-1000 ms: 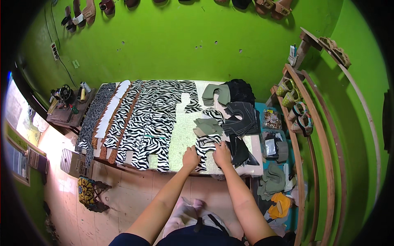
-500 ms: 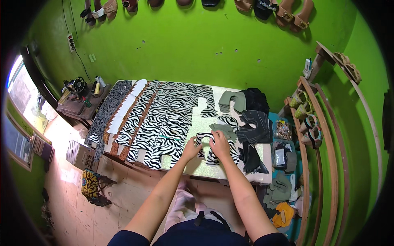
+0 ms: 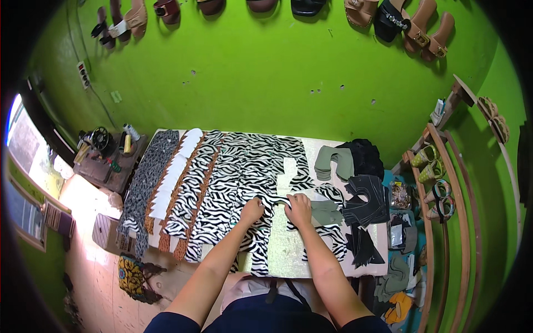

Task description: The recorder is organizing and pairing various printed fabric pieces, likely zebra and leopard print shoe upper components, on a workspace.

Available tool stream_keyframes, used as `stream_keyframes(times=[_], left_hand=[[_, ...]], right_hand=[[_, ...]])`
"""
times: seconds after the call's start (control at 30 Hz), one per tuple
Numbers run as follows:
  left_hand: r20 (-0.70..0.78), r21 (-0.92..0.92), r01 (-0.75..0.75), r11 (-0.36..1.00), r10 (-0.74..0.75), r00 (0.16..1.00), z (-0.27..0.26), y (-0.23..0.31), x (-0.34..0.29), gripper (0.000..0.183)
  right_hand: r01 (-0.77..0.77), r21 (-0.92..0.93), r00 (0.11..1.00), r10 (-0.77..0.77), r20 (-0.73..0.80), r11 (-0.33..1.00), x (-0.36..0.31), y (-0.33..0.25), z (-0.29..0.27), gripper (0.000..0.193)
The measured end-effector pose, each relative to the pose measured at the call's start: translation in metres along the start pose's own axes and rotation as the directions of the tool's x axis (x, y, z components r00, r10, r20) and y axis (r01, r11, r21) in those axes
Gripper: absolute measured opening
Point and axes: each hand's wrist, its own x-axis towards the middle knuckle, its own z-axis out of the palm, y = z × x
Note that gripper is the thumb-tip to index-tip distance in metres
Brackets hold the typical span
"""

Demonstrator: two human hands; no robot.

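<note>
A curved zebra-print cutout spans the gap between my two hands over the table. My left hand has its fingers closed at the cutout's left end. My right hand grips the other end, with the thumb tucked underneath. Beneath and to the left lies zebra-print material in long strips with notched edges. Beside my right hand rests a small stack of grey-green cutouts. More zebra cutouts lie near it, partly overlapped by the grey-green stack.
Grey-green U-shaped pieces, black cutouts and dark fluffy material occupy the table's right side. A sewing machine stands at the far left. A wooden rack with sandals rises at right. More sandals hang on the green wall.
Both hands have moved forward over the table, carrying the zebra-print cutout from the near side toward the middle strips. The camera view has shifted, so the table sits lower.
</note>
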Motion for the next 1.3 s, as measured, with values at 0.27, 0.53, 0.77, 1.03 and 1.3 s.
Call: stream_keyframes(times=[0.27,0.53,0.77,1.03,1.3], left_hand=[[-0.135,0.125,-0.096,0.988,0.112,0.984,0.001,0.027,0.034,0.026],[-0.049,0.107,-0.097,0.989,0.103,0.994,0.028,0.074,0.077,0.024],[-0.013,0.141,-0.122,0.982,0.125,0.992,0.047,0.099,0.085,0.032],[-0.002,0.184,-0.217,0.959,0.221,0.975,0.056,0.089,0.094,0.012],[-0.027,-0.001,-0.282,0.959,0.282,0.959,0.026,0.085,0.078,0.014]], right_hand=[[-0.095,-0.034,0.995,0.096,0.014,0.995,0.041,0.04,0.005,0.031],[-0.283,0.024,0.948,0.276,0.158,0.959,0.071,0.081,0.021,0.036],[-0.224,-0.087,0.947,0.238,0.218,0.971,0.078,0.085,0.018,0.045],[-0.158,0.021,0.98,0.154,0.128,0.987,0.069,0.097,0.012,0.018],[-0.093,0.085,0.995,0.09,0.037,0.992,0.068,0.076,-0.014,0.01]])
